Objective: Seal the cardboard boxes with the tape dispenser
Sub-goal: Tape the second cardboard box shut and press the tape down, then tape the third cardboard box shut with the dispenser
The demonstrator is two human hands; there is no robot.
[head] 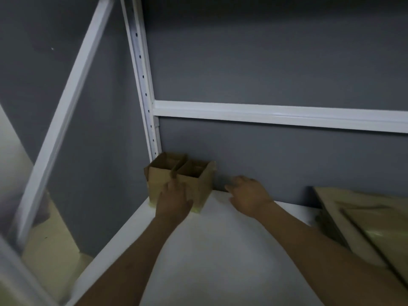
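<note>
**Box tops unsealed, no tape dispenser in sight**

The left hand [174,199] lay flat against the near faces of two small cardboard boxes [194,184], its fingers fairly straight and spread over the seam where the boxes met. It pressed or touched them and did not clasp them, and motion blur hid the fingertips. The right hand [249,195] hung just to the right of the boxes, apart from them and close to the grey wall [265,51]. Its fingers were loosely curled and it held nothing.

The boxes stood side by side, touching, a little left of the frame's centre. They were pushed into the back corner of a white shelf [220,250], against the wall and the perforated rack upright [143,85]. Both tops gaped, flaps up, with the dim insides showing. Yellowish strips along their bottom edges looked like tape, so the bases seemed closed already. By that reading the top seams were all left to do, and the dispenser had first to be found, since it was nowhere in view. The hands' placing suggested the boxes were being handled on the shelf, not taped.

Further out, a white crossbar [265,115] ran rightward from the upright across the middle of the frame. Flattened cardboard sheets [364,217] lay at the lower right edge, well apart from the boxes. Pale blurred shapes at lower left were too smeared to name.
</note>
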